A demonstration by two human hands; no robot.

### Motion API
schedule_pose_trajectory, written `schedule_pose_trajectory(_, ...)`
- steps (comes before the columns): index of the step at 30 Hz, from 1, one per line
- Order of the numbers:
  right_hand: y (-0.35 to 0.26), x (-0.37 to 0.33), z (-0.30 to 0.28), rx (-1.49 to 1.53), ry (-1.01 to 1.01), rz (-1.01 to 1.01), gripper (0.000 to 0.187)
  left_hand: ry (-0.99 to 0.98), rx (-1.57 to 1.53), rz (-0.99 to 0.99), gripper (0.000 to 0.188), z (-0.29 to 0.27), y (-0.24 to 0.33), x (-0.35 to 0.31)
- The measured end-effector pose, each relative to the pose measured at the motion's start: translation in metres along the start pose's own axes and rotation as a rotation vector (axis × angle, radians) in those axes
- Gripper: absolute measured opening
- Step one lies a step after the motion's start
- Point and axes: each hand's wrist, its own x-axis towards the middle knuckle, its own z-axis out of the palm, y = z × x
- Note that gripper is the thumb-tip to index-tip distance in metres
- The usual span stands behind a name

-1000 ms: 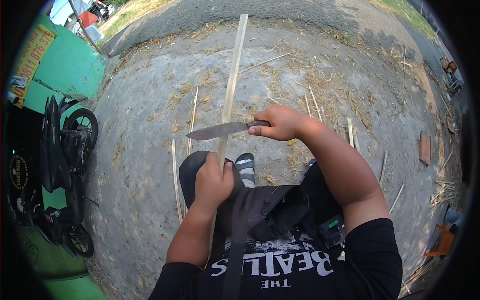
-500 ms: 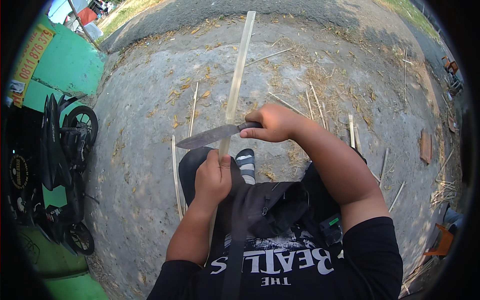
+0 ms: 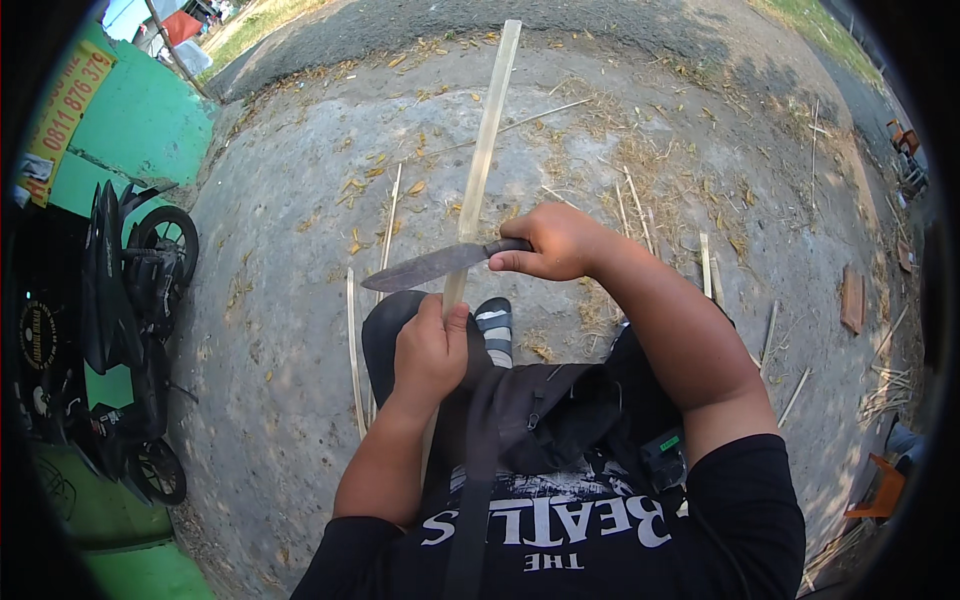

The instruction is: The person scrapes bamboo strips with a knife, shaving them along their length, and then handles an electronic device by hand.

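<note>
Knife [image 3: 425,268] crosses a pale strip [image 3: 490,130]

The left hand [image 3: 430,352] has its fingers closed around the pale strip beside the left knee [image 3: 385,328]; the strip slants away above the concrete ground [image 3: 270,310]. The right hand [image 3: 555,243] wraps its fingers around the knife's dark handle. Thin sticks [image 3: 354,350] lie about.

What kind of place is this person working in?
Probably an outdoor yard or roadside spot: rough grey ground scattered with dry leaves, a darker paved strip across the far side, and a black motorbike beside a green wall on the left.
</note>
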Motion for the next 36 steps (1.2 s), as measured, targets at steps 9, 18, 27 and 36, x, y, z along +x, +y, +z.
schedule_pose_trajectory(9,0.016,-0.002,-0.016,0.057,0.163,0.102,0.060,-0.027,-0.028,-0.017,0.034,-0.003,-0.004,0.000)
schedule_pose_trajectory(18,0.018,-0.003,-0.011,0.138,0.151,0.139,0.059,-0.039,-0.004,0.008,0.030,-0.004,-0.004,-0.001)
schedule_pose_trajectory(27,0.022,-0.002,-0.008,0.165,0.149,0.149,0.065,-0.024,0.012,-0.008,0.032,-0.002,-0.004,-0.001)
schedule_pose_trajectory(36,0.023,-0.003,-0.012,0.192,0.162,0.153,0.062,-0.049,-0.010,-0.029,0.031,-0.005,-0.005,-0.002)
